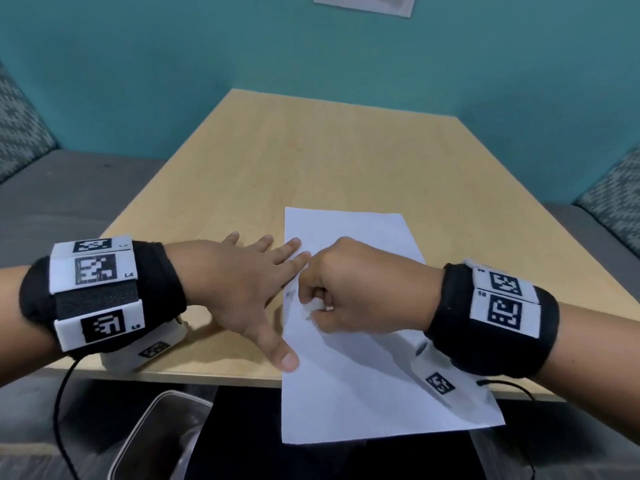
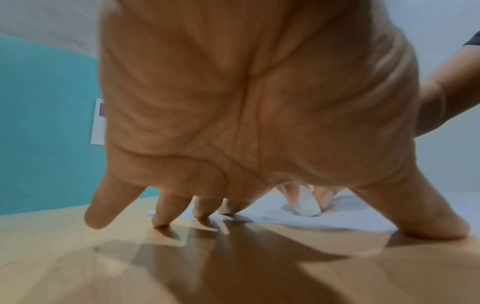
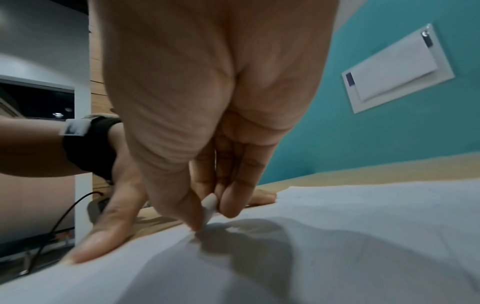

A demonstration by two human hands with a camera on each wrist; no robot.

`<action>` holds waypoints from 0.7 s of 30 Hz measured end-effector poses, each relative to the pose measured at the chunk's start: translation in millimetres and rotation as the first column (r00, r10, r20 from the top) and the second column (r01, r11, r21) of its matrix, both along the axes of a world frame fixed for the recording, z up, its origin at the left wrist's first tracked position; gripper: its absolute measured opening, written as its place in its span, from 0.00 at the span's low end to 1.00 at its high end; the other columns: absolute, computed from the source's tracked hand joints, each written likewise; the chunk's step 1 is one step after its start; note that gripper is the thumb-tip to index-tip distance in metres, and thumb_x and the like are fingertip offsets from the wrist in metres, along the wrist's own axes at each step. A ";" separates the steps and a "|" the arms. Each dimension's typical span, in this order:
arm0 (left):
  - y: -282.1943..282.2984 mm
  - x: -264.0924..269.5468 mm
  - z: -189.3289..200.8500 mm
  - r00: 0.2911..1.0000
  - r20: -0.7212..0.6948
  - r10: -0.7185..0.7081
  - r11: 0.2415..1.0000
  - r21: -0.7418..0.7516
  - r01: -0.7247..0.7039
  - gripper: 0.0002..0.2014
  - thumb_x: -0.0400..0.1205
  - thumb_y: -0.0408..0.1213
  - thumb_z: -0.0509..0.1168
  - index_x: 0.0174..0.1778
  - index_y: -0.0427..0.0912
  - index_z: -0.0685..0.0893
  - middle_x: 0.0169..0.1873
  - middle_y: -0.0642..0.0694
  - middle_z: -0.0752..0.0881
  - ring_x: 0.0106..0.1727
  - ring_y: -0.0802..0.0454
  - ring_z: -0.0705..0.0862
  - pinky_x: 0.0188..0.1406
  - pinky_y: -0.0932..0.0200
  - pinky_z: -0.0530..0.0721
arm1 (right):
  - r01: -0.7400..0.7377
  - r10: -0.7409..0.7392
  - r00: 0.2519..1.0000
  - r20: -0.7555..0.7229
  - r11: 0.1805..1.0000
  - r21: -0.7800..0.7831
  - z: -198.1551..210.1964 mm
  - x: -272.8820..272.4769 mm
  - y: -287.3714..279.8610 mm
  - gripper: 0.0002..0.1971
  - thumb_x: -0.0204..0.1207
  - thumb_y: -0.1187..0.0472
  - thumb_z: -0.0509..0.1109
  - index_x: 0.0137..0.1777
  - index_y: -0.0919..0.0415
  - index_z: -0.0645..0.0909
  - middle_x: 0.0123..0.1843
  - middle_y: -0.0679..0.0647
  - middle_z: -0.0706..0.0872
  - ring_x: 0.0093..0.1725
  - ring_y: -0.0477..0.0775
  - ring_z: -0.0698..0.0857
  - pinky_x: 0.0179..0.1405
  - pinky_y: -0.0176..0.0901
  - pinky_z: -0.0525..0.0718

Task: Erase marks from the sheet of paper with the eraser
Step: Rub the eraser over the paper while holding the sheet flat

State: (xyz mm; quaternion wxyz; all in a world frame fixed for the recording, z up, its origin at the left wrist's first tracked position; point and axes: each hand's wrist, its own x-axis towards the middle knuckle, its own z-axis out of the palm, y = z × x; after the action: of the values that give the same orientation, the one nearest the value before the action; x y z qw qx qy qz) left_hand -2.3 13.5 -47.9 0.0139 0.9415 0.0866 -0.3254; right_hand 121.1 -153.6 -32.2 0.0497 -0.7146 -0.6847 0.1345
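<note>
Head view: left hand (image 1: 242,289) splayed flat, pinning paper (image 1: 363,375) edge against sliding; right hand (image 1: 341,289) pinches eraser (image 1: 309,309) tip-down on paper, beside faint marks.

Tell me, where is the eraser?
The eraser is pinched in the right hand, pressed on the paper near its left edge, beside the left hand.

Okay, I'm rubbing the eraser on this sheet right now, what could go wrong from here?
1. The sheet of paper hangs past the near edge of the table; rubbing toward that unsupported part could crease or tear it.
2. The left hand pins only the sheet's left edge with thumb and fingertips, so the loose right side may slide or buckle.
3. The right hand pinches a small white eraser; little of it shows, so fingers may smudge the marks.
</note>
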 end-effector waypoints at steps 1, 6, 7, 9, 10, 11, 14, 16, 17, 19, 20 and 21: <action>0.0 0.3 -0.5 1.000 -0.003 0.000 1.000 0.005 0.000 0.77 0.57 0.94 0.61 0.92 0.62 0.26 0.90 0.57 0.23 0.94 0.43 0.31 0.91 0.24 0.40 | -0.018 0.018 1.000 0.003 1.000 -0.015 0.5 -3.2 -3.3 0.06 0.78 0.54 0.77 0.53 0.50 0.89 0.40 0.44 0.88 0.40 0.41 0.80 0.46 0.53 0.89; -0.4 0.7 1.4 1.000 -0.003 -0.002 1.000 0.008 0.002 0.78 0.56 0.94 0.60 0.92 0.61 0.25 0.89 0.57 0.22 0.94 0.44 0.31 0.92 0.25 0.41 | -0.061 0.062 0.998 0.006 0.995 -0.079 6.5 -7.5 -3.2 0.09 0.79 0.53 0.77 0.56 0.53 0.89 0.41 0.45 0.88 0.38 0.36 0.78 0.46 0.50 0.89; -1.1 0.7 2.4 1.000 -0.002 -0.002 1.000 0.002 0.002 0.77 0.57 0.94 0.61 0.92 0.62 0.28 0.90 0.56 0.23 0.94 0.44 0.32 0.92 0.25 0.41 | -0.035 0.036 0.999 0.011 0.998 -0.058 6.0 -5.2 -0.5 0.08 0.79 0.52 0.77 0.55 0.51 0.87 0.41 0.45 0.87 0.39 0.37 0.78 0.47 0.51 0.89; -2.9 -0.2 3.6 1.000 -0.003 0.003 1.000 -0.001 -0.003 0.76 0.57 0.94 0.61 0.92 0.62 0.28 0.90 0.56 0.23 0.94 0.44 0.32 0.91 0.25 0.41 | -0.014 0.014 1.000 0.009 1.000 -0.018 3.0 -4.7 -0.2 0.05 0.78 0.53 0.76 0.49 0.47 0.83 0.39 0.42 0.84 0.39 0.39 0.78 0.47 0.54 0.90; -2.7 -1.7 4.7 1.000 -0.007 0.007 1.000 0.005 -0.007 0.77 0.57 0.94 0.62 0.92 0.61 0.26 0.90 0.57 0.23 0.94 0.44 0.32 0.91 0.25 0.41 | -0.027 0.028 1.000 0.007 0.999 -0.024 1.4 -6.7 -1.9 0.04 0.78 0.53 0.76 0.48 0.47 0.83 0.39 0.42 0.83 0.38 0.41 0.79 0.46 0.54 0.89; -4.1 -0.5 4.9 1.000 -0.009 0.005 1.000 0.010 -0.005 0.78 0.58 0.94 0.62 0.91 0.60 0.24 0.90 0.57 0.23 0.94 0.44 0.32 0.91 0.25 0.41 | -0.044 0.043 0.999 -0.005 0.998 -0.053 1.3 -7.1 -8.1 0.03 0.78 0.53 0.76 0.49 0.49 0.86 0.39 0.42 0.84 0.39 0.43 0.82 0.45 0.53 0.90; -5.0 -1.4 7.6 1.000 -0.001 0.006 1.000 0.023 -0.006 0.78 0.59 0.93 0.62 0.91 0.57 0.24 0.91 0.57 0.25 0.94 0.45 0.32 0.92 0.26 0.41 | -0.028 0.023 0.999 -0.042 0.993 -0.119 9.7 -2.1 -28.1 0.08 0.78 0.52 0.76 0.55 0.47 0.90 0.42 0.43 0.90 0.42 0.44 0.87 0.45 0.45 0.89; -5.2 -2.0 8.4 1.000 0.013 0.004 1.000 0.018 -0.004 0.78 0.60 0.93 0.62 0.92 0.56 0.25 0.92 0.56 0.26 0.94 0.46 0.32 0.92 0.27 0.41 | 0.035 -0.038 0.999 -0.029 0.996 -0.081 15.7 9.8 -43.1 0.08 0.77 0.49 0.77 0.54 0.47 0.90 0.43 0.42 0.90 0.45 0.44 0.88 0.47 0.41 0.88; -5.2 -2.6 8.2 1.000 0.026 0.009 1.000 0.009 -0.009 0.78 0.59 0.93 0.63 0.92 0.55 0.26 0.93 0.55 0.28 0.94 0.46 0.32 0.92 0.28 0.41 | 0.059 -0.062 0.998 -0.031 0.996 -0.065 17.1 15.6 -50.5 0.09 0.77 0.48 0.77 0.54 0.47 0.90 0.43 0.41 0.90 0.46 0.43 0.88 0.46 0.40 0.87; -6.3 -5.5 8.0 0.998 0.061 0.016 1.000 -0.018 -0.015 0.78 0.60 0.91 0.65 0.94 0.55 0.31 0.95 0.53 0.35 0.95 0.47 0.33 0.93 0.30 0.41 | 0.088 -0.091 0.995 -0.035 0.993 -0.073 16.2 21.7 -64.1 0.09 0.77 0.47 0.78 0.54 0.47 0.91 0.44 0.40 0.91 0.47 0.41 0.88 0.46 0.38 0.86; -7.0 -7.5 7.8 0.997 0.080 0.015 0.999 -0.036 -0.012 0.76 0.61 0.91 0.66 0.95 0.56 0.33 0.94 0.53 0.40 0.95 0.48 0.35 0.93 0.32 0.42 | 0.099 -0.103 0.994 -0.043 0.991 -0.087 14.3 21.8 -70.1 0.09 0.78 0.47 0.78 0.54 0.46 0.91 0.44 0.39 0.90 0.47 0.40 0.88 0.47 0.38 0.86; -7.2 -8.8 7.5 0.995 0.097 0.011 0.998 -0.057 -0.006 0.75 0.61 0.90 0.66 0.95 0.58 0.35 0.93 0.53 0.43 0.94 0.51 0.36 0.94 0.34 0.43 | 0.112 -0.118 0.992 -0.052 0.989 -0.099 11.7 21.5 -75.2 0.08 0.78 0.47 0.78 0.54 0.46 0.91 0.45 0.39 0.90 0.48 0.39 0.88 0.47 0.38 0.87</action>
State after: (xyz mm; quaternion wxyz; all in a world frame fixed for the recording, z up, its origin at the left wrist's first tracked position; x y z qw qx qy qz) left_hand -11.1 6.3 -40.4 0.0462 0.9551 0.0806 -0.2813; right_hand 142.6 -228.8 -20.6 0.0427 -0.7503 -0.6334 0.1845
